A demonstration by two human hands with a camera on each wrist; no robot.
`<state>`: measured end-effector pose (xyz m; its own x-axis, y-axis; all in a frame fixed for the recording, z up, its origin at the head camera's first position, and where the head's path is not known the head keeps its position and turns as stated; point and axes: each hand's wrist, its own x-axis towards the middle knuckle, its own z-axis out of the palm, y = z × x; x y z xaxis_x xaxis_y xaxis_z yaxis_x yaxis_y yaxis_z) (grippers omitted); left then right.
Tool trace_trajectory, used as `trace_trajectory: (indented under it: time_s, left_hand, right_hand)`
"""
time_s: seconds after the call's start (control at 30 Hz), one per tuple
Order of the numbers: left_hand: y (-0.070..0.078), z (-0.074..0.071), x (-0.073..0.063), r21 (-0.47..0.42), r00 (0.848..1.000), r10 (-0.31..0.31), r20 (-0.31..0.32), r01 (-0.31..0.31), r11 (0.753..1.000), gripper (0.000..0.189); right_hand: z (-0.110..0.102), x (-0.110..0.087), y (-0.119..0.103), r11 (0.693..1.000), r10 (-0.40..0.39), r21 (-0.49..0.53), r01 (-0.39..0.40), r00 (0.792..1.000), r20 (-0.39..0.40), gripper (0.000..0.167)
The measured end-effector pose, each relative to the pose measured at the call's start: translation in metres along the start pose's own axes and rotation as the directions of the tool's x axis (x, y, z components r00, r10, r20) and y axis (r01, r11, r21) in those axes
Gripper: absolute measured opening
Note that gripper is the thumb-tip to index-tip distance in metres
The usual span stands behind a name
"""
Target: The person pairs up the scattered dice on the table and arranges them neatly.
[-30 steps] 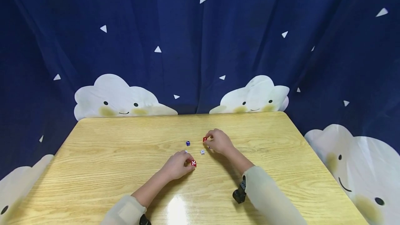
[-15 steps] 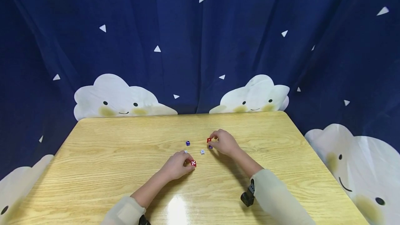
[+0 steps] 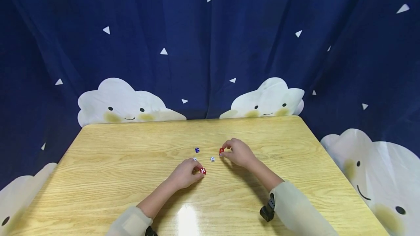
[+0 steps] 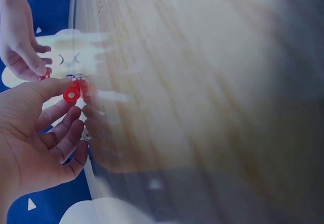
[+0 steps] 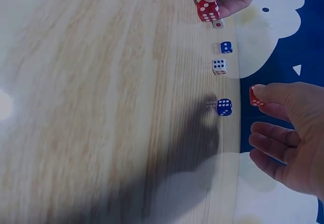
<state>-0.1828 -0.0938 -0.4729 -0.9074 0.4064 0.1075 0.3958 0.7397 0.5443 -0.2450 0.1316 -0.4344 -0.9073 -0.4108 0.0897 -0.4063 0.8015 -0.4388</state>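
Note:
My left hand [image 3: 186, 174] pinches a red die [image 3: 203, 171] between thumb and finger, at or just over the table. In the left wrist view its other fingers [image 4: 66, 138] are loosely bent. Farther right, my right hand [image 3: 240, 153] pinches another red die [image 3: 221, 150], held off the table by a blue die [image 5: 224, 107], which the head view mostly hides. Between the hands lies a white die [image 3: 212, 159] with blue pips. A second white die [image 3: 195, 159] sits partly hidden behind my left hand. Another blue die [image 3: 197, 150] lies behind that one.
The wooden table [image 3: 124, 163] reaches back to a dark blue curtain [image 3: 183, 28] with white clouds and triangles. Black wrist cameras [image 3: 267, 211] are strapped at the sleeves.
Holding its red die, my right hand has moved right and then slightly toward me, so the die now covers most of the blue one. My left hand has stayed in place.

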Motion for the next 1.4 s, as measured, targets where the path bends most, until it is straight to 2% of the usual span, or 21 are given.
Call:
trace_trajectory:
  time_s: [0.2, 0.5, 0.73, 1.23, 1.4]
  left_hand:
    - [0.000, 0.001, -0.001, -0.008, 1.000, -0.010, 0.013, 0.010, 1.000, 0.017]
    - [0.002, -0.003, -0.001, -0.003, 1.000, 0.014, 0.000, -0.014, 1.000, 0.018]
    - [0.002, -0.002, -0.001, -0.008, 1.000, 0.002, 0.003, -0.002, 1.000, 0.018]
    - [0.001, -0.003, -0.001, -0.015, 1.000, -0.004, 0.009, 0.005, 1.000, 0.017]
    - [0.002, -0.003, -0.001, -0.015, 1.000, -0.011, 0.022, 0.012, 1.000, 0.017]
  right_hand:
    - [0.001, -0.006, 0.002, 1.000, -0.008, 0.004, 0.008, 1.000, -0.001, 0.017]
    - [0.000, -0.011, 0.002, 1.000, -0.015, 0.020, 0.015, 1.000, 0.010, 0.018]
    - [0.003, -0.014, 0.002, 1.000, -0.018, 0.018, 0.018, 1.000, 0.020, 0.014]
    - [0.006, -0.019, -0.007, 0.996, -0.069, 0.051, 0.067, 0.997, 0.040, 0.011]
    - [0.007, -0.023, -0.010, 0.992, -0.117, 0.044, 0.115, 0.992, 0.039, 0.013]
